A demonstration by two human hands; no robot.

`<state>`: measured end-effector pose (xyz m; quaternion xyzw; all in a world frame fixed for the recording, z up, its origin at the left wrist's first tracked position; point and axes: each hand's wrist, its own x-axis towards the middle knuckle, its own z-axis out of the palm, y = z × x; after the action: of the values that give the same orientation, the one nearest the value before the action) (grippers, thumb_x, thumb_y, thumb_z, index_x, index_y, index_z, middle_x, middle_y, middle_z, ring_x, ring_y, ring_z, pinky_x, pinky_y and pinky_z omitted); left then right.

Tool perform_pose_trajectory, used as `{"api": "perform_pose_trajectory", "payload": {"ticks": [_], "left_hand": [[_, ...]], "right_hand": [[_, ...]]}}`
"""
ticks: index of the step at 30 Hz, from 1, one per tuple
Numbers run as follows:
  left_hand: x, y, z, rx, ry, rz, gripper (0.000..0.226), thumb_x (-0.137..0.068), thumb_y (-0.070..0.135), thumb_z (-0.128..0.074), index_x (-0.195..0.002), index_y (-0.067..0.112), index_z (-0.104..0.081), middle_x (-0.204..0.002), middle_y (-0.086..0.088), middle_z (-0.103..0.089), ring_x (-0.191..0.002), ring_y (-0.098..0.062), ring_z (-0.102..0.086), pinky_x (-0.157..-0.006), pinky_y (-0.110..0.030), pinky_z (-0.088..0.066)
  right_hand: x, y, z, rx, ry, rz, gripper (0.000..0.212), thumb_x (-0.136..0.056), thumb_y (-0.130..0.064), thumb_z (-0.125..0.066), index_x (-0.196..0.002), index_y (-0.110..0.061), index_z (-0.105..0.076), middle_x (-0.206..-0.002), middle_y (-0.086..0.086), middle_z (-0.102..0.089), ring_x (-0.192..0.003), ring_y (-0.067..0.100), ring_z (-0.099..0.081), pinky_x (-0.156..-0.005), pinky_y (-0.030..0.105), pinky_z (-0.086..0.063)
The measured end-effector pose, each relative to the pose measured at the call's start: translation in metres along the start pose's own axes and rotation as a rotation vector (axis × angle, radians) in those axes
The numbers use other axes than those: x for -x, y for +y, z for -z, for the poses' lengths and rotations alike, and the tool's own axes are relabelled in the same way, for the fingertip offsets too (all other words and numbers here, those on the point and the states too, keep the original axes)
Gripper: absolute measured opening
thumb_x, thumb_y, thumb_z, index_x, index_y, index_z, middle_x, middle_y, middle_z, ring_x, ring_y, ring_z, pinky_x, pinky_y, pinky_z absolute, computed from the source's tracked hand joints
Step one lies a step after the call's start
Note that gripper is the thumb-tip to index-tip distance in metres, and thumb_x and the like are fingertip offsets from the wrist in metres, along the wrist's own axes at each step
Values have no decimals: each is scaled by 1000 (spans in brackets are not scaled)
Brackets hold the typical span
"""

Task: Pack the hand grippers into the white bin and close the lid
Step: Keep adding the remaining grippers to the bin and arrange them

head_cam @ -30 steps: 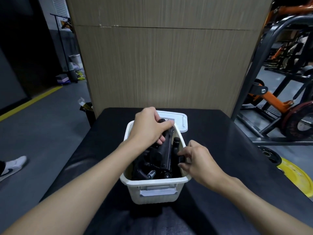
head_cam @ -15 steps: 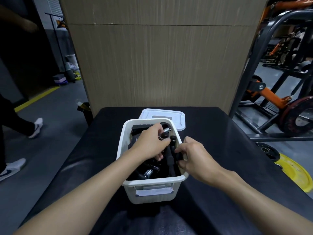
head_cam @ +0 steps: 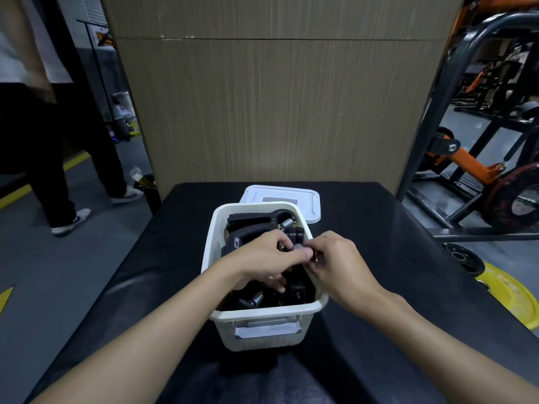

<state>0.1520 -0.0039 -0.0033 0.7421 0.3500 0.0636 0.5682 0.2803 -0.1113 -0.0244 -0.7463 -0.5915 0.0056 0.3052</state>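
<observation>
A black padded bench top [head_cam: 379, 246] with a smooth, faintly shiny vinyl cover carries everything here. Near its middle stands a white rectangular plastic bin [head_cam: 262, 330], open at the top, a handle recess in its near wall. Just behind the bin, flat on the padding, lies a white rectangular plastic lid [head_cam: 309, 199], partly hidden by the bin's far rim.

Dim gym room with grey floor [head_cam: 35, 287], yellow line [head_cam: 17, 193] at 9 o'clock. Black padded table [head_cam: 393, 258] at centre, butting against tall wood-grain panel [head_cam: 277, 112] at 12 o'clock. At 3 o'clock, black-and-orange machine frame [head_cam: 455, 158]; yellow weight plate [head_cam: 507, 290] at 4 o'clock; bystander's legs [head_cam: 46, 147] at 9 o'clock.
</observation>
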Motion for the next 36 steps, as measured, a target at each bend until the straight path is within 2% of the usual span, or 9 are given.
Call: {"api": "perform_pose_trajectory", "payload": {"ticks": [3, 7, 10, 13, 16, 24, 28, 30, 36], "left_hand": [[0, 0, 2, -20, -24, -9, 36, -90, 32, -74, -111, 9, -56, -95, -14, -66, -52, -7, -58, -86, -45, -61], [0, -1, 5, 103, -7, 18, 30, -89, 20, -76, -107, 7, -55, -106, -18, -68, -86, -21, -69, -83, -39, -62], [-8, -7, 3, 152, 98, -12, 27, -88, 14, -76, -101, 9, -54, -95, -14, -65, -81, -22, -67, -82, -42, -62], [-13, -7, 0, -42, 117, -100, 28, -87, 16, -78, -99, 7, -54, -89, -12, -64, -81, -22, -67, -77, -39, -63], [-10, -5, 0, -171, 121, -163, 30, -86, 20, -78, -97, 5, -56, -82, -9, -64, -74, -20, -65, -76, -38, -63], [3, -4, 14, -187, 21, -182, 22, -86, 16, -78, -98, 9, -62, -71, -6, -63, -68, -19, -63, -76, -30, -60], [0, -2, 10, -447, 51, -232, 23, -84, 31, -79, -94, 19, -62, -80, 2, -66, -69, -10, -60, -68, -24, -51], [-2, -5, 4, -435, 63, -239, 23, -83, 34, -80, -93, 22, -63, -90, 1, -66, -79, -11, -60, -75, -27, -50], [-1, -14, 7, -429, 90, -228, 25, -79, 34, -83, -94, 24, -66, -103, -3, -64, -93, -14, -62, -91, -36, -54]], "right_hand": [[-5, 0, -1, 67, -27, 29, 13, -87, -11, -60, -94, -16, -70, -93, -1, -58, -92, 18, -52, -78, 35, -47], [-6, 4, 3, 4, -68, 0, 21, -85, -11, -66, -103, -22, -72, -97, -6, -60, -94, 16, -52, -82, 29, -44], [3, 7, 0, -76, -131, -6, 26, -77, -6, -73, -97, -23, -74, -99, -14, -61, -101, 9, -45, -84, 15, -35], [10, 9, -6, -63, -63, -18, 24, -78, -6, -69, -94, -24, -72, -94, -17, -60, -104, 8, -42, -81, 7, -34], [12, 8, -9, -73, -35, -24, 26, -83, -9, -68, -103, -25, -72, -107, -17, -51, -108, 6, -40, -82, 0, -29], [15, 4, -11, -45, -28, -25, 31, -86, -4, -61, -112, -19, -69, -113, -14, -43, -108, 5, -35, -82, -5, -25], [14, 2, -10, -77, -50, -76, 26, -84, -4, -64, -108, -15, -68, -117, -9, -36, -107, 7, -37, -77, -4, -30], [13, 5, -9, -128, -78, -142, 35, -81, -5, -68, -113, -19, -67, -122, -8, -36, -109, 7, -41, -77, -5, -29], [9, 6, -10, -149, -134, -242, 35, -77, -13, -73, -110, -22, -71, -128, -7, -51, -119, 15, -50, -97, 21, -39]]}}
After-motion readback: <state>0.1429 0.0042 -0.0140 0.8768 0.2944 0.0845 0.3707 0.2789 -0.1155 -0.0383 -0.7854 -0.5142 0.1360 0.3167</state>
